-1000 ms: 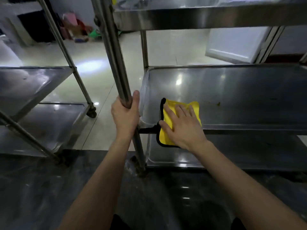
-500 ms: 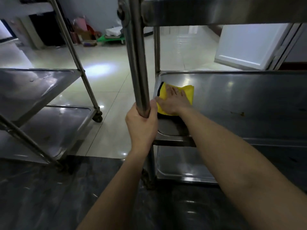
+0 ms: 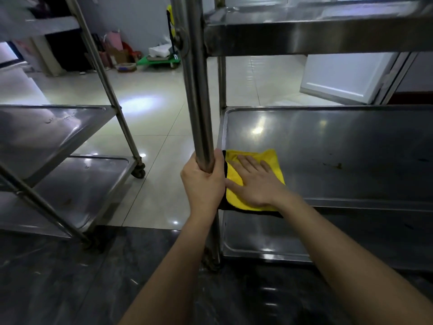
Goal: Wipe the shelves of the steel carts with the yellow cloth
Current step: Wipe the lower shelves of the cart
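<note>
- A pale tiled floor [image 3: 164,118], glossy, with a bright patch of reflected light.
- A dark strip of floor [image 3: 70,277] like stone, nearest to the camera, meeting the pale tiles.
- A green flat trolley [image 3: 159,61] by the far grey wall [image 3: 140,19], with a white bag [image 3: 159,49] on it.
- A cardboard box [image 3: 120,56] and a pink bag [image 3: 114,39], left of the trolley.
- A white panel [image 3: 339,76] at the right.

No text, label or number can be read.
</note>
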Action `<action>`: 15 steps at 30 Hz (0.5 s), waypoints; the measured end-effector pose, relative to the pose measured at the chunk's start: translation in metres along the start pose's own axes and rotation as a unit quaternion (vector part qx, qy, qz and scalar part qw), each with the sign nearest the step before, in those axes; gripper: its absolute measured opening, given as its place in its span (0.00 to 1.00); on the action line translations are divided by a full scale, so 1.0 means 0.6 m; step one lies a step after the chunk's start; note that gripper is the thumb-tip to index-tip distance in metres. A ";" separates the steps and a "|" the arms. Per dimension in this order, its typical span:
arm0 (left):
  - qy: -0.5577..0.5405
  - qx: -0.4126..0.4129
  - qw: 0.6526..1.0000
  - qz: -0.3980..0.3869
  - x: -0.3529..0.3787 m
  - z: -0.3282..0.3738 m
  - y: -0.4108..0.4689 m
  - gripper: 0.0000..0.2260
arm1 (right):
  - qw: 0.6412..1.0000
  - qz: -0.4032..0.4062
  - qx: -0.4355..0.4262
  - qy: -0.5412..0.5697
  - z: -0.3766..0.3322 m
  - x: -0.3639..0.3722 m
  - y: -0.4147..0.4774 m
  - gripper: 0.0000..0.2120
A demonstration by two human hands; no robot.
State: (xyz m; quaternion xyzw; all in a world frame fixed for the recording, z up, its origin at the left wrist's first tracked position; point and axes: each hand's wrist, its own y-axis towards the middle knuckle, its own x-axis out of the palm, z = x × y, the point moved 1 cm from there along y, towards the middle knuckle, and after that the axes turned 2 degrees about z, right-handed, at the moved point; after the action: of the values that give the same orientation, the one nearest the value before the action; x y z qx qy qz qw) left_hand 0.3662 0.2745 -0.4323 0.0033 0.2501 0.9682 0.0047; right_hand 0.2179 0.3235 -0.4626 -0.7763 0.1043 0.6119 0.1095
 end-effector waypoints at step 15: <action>0.006 0.000 1.000 0.028 0.013 -0.002 0.005 0.18 | 1.000 0.005 0.006 0.002 0.011 -0.010 0.054 0.48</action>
State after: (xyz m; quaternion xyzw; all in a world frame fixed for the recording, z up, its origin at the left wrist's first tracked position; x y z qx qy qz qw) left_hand 0.3586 0.2717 -0.4318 0.0040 0.2503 0.9679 -0.0239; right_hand 0.2010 0.2947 -0.4598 -0.7762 0.1121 0.6106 0.1106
